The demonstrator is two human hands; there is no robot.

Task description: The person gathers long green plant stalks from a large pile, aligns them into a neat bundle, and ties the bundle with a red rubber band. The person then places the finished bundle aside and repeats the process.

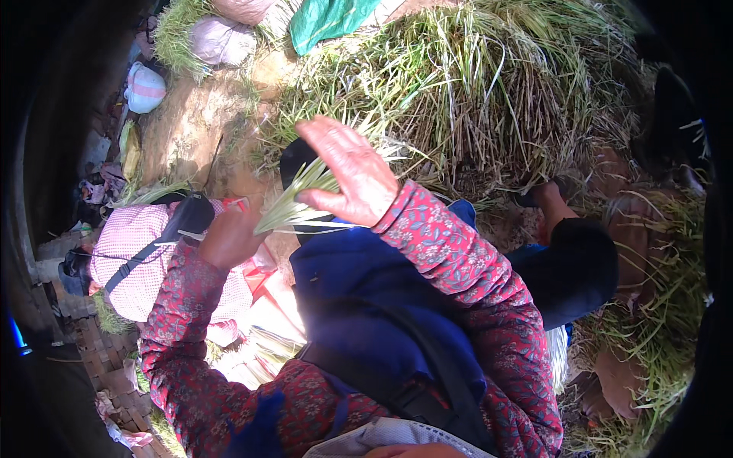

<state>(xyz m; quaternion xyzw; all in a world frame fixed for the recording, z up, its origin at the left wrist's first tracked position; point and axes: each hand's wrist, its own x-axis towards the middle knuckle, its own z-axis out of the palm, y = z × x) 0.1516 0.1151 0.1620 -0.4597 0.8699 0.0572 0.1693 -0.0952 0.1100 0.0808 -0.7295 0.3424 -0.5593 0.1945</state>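
My left hand (233, 237) is closed around the lower end of a bundle of pale green grass-like stalks (298, 197). The stalks fan out up and to the right, towards my other hand. My right hand (358, 177) is spread over the loose ends, with the thumb apart from the fingers. Some stalks pass beneath its palm, and whether it grips any of them is hidden. Several thin strands stick out below the right thumb, across the dark blue cloth on my lap (372, 275).
A large heap of green and brown stalks (475, 97) lies ahead. A person in a pink checked garment (134, 229) is close at left. Beyond are a white sack (145, 87) and a green sheet (326, 23). More stalks (658, 309) lie at right.
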